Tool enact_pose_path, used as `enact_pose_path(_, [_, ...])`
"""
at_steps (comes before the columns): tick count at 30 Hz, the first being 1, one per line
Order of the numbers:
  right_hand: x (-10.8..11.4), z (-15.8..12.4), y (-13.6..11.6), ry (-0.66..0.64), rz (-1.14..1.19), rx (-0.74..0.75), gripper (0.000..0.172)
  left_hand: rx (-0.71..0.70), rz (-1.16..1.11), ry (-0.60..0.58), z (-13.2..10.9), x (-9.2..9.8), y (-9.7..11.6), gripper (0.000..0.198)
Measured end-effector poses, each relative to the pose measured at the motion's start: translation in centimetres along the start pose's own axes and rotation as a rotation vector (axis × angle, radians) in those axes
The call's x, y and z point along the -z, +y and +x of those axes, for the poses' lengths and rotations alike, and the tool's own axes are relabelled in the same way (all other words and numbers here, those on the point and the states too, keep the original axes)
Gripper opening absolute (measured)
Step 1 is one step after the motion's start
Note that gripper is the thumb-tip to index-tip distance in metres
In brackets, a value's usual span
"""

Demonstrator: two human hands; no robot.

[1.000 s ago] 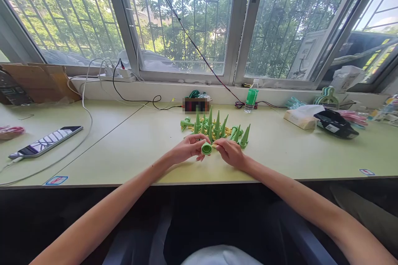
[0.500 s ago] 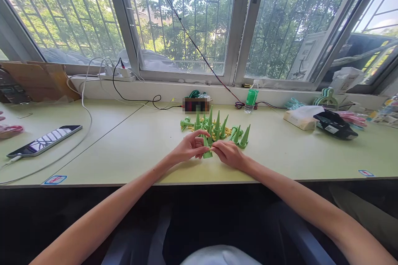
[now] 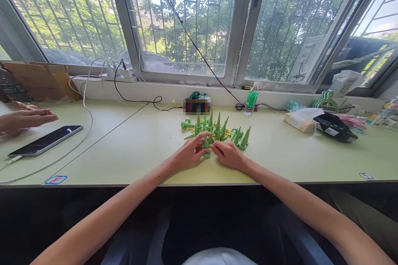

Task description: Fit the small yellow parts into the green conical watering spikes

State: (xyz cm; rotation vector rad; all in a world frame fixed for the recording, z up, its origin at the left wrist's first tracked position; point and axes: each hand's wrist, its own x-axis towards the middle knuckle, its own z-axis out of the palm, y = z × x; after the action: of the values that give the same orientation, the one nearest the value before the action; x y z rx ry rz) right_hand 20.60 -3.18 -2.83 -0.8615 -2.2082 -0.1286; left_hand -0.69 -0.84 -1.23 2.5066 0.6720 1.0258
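One green spike [image 3: 205,144] is in hand right now, held just above the near side of the pile, so that piece isn't set down yet. The left hand [image 3: 190,151] has it pinched between thumb and fingers, pointy end up. The right hand [image 3: 229,154] is right up against it, thumb and index pressed together at the spike's side; can't tell if there's something tiny caught between them, too small to make out.

As for progress, I'd call it partway at best. A bunch of other green spikes [image 3: 217,127] sit on the worktop [image 3: 130,153] just past the hands, most of them standing tip up, with at least one lying on its side at the left end. Whether any of those count as finished, no idea, they don't show it. Plenty of loose yellow bits [image 3: 228,133] lie in among them, so there's material left over.

Off to the left, another person's hands [image 3: 27,119] are near a phone [image 3: 46,140], well apart from all this. A bottle with a green label [image 3: 251,98] stands at the back.
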Motion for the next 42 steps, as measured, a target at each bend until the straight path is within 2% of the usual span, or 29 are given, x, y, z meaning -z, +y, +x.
enact_pose_path(7, [-0.16, -0.05, 0.40, 0.066, 0.012, -0.051, 0.029, 0.032, -0.055, 0.071, -0.11, -0.33, 0.07, 0.065])
enact_pose_path(10, [-0.26, -0.16, 0.64, 0.092, 0.023, -0.056, 0.030, 0.072, -0.087, 0.078, -0.07, -0.36, 0.19, 0.065])
enact_pose_path(12, [-0.27, -0.18, 0.74, 0.104, 0.029, -0.050, 0.030, 0.093, -0.093, 0.085, 0.02, -0.33, 0.27, 0.060])
enact_pose_path(15, [-0.24, -0.16, 0.80, 0.105, 0.040, -0.032, 0.030, 0.114, -0.031, 0.053, 0.20, -0.26, 0.35, 0.033])
enact_pose_path(16, [-0.23, -0.15, 0.81, 0.102, 0.044, -0.023, 0.030, 0.119, -0.003, 0.031, 0.25, -0.24, 0.36, 0.026])
enact_pose_path(20, [-0.20, -0.14, 0.78, 0.066, 0.056, -0.001, 0.030, 0.142, 0.029, -0.025, 0.33, -0.20, 0.24, 0.031])
enact_pose_path(29, [0.03, -0.05, 0.18, -0.105, 0.009, -0.073, 0.027, 0.096, 0.050, -0.079, 0.01, -0.22, 0.03, 0.020])
enact_pose_path(34, [0.17, 0.06, -0.05, -0.136, 0.002, -0.140, 0.026, 0.079, 0.058, -0.093, 0.13, -0.14, 0.23, 0.022])
enact_pose_path(42, [0.20, 0.21, -0.01, -0.149, 0.020, -0.164, 0.027, 0.094, 0.050, -0.084, 0.18, -0.21, 0.26, 0.019])
